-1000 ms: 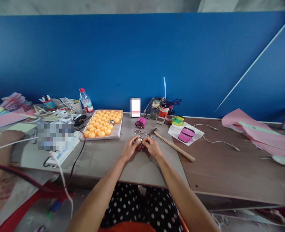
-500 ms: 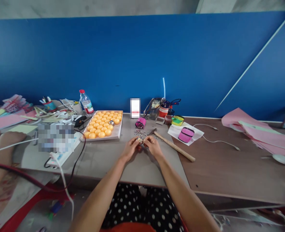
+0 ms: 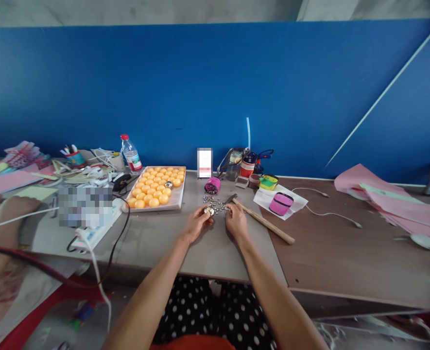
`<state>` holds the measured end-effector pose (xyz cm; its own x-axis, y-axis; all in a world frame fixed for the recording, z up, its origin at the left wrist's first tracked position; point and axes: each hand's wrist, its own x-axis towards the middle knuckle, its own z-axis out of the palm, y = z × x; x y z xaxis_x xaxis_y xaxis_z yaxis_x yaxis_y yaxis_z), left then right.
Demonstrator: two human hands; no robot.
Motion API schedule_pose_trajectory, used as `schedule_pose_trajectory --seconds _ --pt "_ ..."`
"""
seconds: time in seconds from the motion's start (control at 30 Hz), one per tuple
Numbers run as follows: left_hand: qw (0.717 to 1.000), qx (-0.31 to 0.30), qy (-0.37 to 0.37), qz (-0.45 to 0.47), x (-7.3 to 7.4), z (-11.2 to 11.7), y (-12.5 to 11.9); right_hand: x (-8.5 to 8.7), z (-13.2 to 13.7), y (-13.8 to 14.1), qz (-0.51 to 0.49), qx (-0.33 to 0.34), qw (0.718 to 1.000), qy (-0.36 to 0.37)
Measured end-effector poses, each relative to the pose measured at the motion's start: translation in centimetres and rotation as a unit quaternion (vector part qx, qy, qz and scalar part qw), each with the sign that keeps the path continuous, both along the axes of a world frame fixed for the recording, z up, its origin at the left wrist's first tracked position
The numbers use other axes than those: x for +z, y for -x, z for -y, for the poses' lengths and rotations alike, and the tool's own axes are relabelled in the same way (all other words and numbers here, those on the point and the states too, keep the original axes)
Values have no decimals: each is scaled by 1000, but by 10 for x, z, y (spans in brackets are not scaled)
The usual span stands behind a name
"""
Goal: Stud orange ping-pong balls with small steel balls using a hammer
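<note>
My left hand [image 3: 197, 223] is curled around a small ball [image 3: 209, 211] that is partly covered in shiny studs, holding it just above the grey table [image 3: 152, 238]. My right hand [image 3: 235, 219] sits a little to the right of it, fingertips pinched at the edge of a scatter of small silver studs [image 3: 216, 203] on the table. What those fingers hold is too small to make out. A hammer [image 3: 262, 220] with a wooden handle lies just right of my right hand.
A tray of several orange balls [image 3: 157, 186] stands at the back left beside a water bottle [image 3: 130, 153]. A pink cup [image 3: 212, 184], jars, a pink pouch [image 3: 281, 203] on paper and pink sheets [image 3: 389, 197] lie behind and right. Another person's arm [image 3: 7, 218] rests at far left by a power strip [image 3: 94, 232].
My hands have come apart: the right hand left the ball and moved right and back to the studs by the hammer. The left hand keeps the ball.
</note>
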<state>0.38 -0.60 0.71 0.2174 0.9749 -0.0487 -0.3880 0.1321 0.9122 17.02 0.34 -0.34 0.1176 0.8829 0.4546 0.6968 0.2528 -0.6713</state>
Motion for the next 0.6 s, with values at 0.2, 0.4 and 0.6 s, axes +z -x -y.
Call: schedule_pose_trajectory --seconds 0.2,0.4,0.6 --pt "998 58 -13 -23 -1 -2 -3 7 12 11 199 17 979 42" --pt "999 46 14 25 4 -1 -3 8 15 14 256 40 964 66" --pt "998 33 25 38 6 -1 -1 11 16 13 244 47 967 60"
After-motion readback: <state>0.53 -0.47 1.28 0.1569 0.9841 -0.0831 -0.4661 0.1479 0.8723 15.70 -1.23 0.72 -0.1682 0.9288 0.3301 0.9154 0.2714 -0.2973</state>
